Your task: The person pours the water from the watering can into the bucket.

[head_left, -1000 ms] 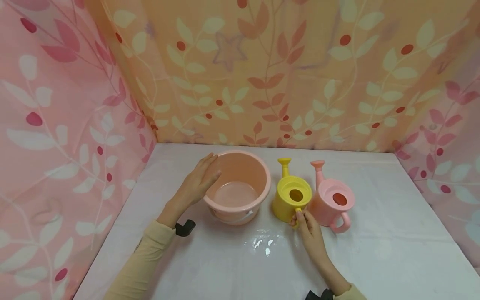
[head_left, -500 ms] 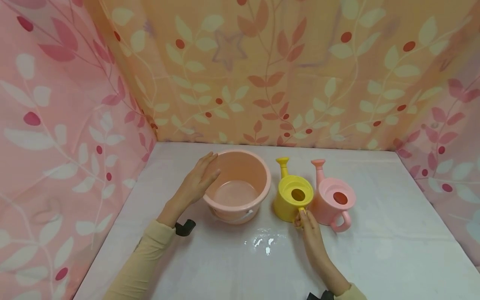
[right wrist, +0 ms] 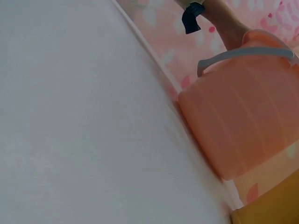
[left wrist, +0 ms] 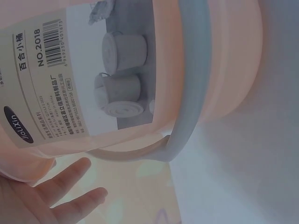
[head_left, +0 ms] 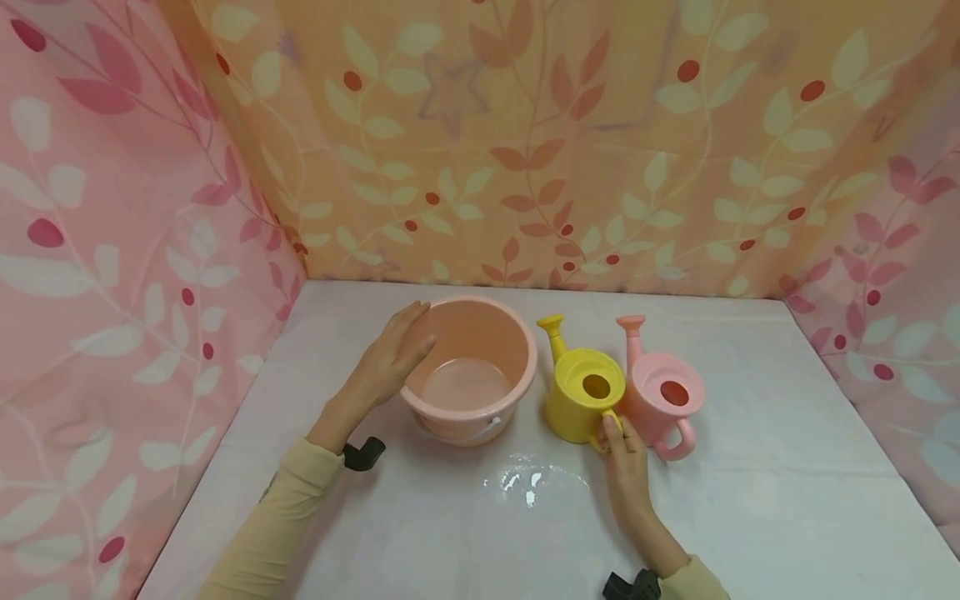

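A peach plastic bucket (head_left: 467,427) stands upright on the table in the head view, its inside visible and no object in it. My left hand (head_left: 384,360) lies against the bucket's left rim, fingers straight. In the left wrist view, extended fingers (left wrist: 70,186) show beside the labelled bucket wall (left wrist: 168,60). To the bucket's right stands a yellow watering can (head_left: 568,410), its spout angled toward the back left. My right hand (head_left: 628,467) grips its handle; some fingertips are hidden. The right wrist view shows only part of the yellow can (right wrist: 275,200), not the hand.
A pink watering can (head_left: 645,423) stands close to the right of the yellow one. Wet, shiny spots (head_left: 525,483) lie on the white tabletop (head_left: 772,500) in front of the bucket. Flowered cloth (head_left: 637,192) hangs behind and on both sides.
The yellow watering can has turned in place: its spout swung left toward the bucket, its handle and my right hand shifted right. My left hand stays at the bucket's rim.
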`<action>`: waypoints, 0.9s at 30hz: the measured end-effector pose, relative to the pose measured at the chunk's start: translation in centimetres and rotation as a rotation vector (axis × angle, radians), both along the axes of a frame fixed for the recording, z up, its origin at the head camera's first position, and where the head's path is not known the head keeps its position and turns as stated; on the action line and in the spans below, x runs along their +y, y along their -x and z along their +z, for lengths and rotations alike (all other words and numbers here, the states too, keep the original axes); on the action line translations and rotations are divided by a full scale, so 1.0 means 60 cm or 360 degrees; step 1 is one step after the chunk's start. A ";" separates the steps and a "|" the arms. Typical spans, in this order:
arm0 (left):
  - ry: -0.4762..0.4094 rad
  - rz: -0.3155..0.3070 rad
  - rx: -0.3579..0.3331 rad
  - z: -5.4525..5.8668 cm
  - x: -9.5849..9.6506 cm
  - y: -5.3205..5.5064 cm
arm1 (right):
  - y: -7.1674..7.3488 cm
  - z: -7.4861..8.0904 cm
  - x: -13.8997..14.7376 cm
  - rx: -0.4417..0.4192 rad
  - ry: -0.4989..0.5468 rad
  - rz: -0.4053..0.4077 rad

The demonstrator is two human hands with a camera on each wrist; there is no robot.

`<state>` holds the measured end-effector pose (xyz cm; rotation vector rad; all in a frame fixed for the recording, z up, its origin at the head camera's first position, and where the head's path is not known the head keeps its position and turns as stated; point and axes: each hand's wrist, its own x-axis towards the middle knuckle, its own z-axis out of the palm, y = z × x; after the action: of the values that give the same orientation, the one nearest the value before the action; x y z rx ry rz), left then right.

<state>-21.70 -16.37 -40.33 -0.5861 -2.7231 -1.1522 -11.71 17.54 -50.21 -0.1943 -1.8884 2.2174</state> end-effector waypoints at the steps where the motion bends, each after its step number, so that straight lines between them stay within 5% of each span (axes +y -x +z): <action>1: -0.0002 -0.0004 0.0004 0.000 0.000 0.000 | 0.001 0.000 0.001 0.0005 0.0026 -0.0001; 14: -0.0026 -0.0005 0.0009 0.001 -0.002 0.000 | 0.000 0.012 0.003 0.0068 0.0202 -0.0032; 27: -0.0027 -0.0002 -0.0011 0.001 -0.003 0.001 | -0.003 0.051 0.002 0.0379 0.0437 -0.0018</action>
<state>-21.77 -16.52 -40.28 -0.5827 -2.7163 -1.1782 -11.52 17.65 -47.17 0.0162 -1.4568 2.3659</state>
